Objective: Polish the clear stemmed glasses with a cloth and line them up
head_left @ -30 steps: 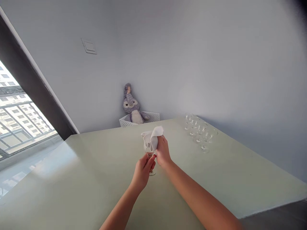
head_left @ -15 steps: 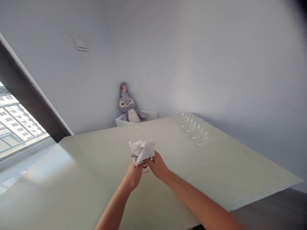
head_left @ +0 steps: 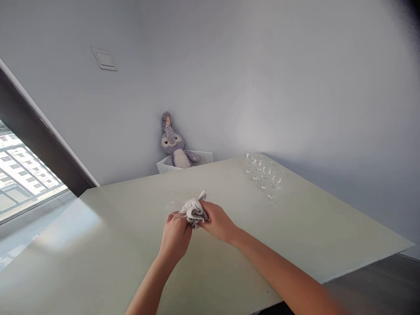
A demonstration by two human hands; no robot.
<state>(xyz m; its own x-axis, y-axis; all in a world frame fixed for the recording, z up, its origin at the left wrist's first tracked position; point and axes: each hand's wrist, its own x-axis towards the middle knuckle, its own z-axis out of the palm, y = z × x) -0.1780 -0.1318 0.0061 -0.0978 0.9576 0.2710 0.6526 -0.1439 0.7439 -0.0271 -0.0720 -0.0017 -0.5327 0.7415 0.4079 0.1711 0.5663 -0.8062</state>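
Note:
My left hand (head_left: 175,234) is closed round a clear stemmed glass (head_left: 173,205) that lies tipped away from me, low over the pale green table (head_left: 295,236). Most of the glass is hard to see against the tabletop. My right hand (head_left: 218,221) grips a crumpled white cloth (head_left: 194,211) and presses it against the glass, right beside my left fingers. Both hands meet near the middle of the table.
Several clear stemmed glasses (head_left: 264,175) stand in a row at the table's far right, near the wall. A grey plush rabbit (head_left: 172,142) sits in a white basket (head_left: 203,158) behind the far edge. A window (head_left: 22,175) is at left.
The glass went from upright with the cloth over its bowl to tipped down low near the table. Both hands dropped and shifted left, and the cloth is now bunched tighter.

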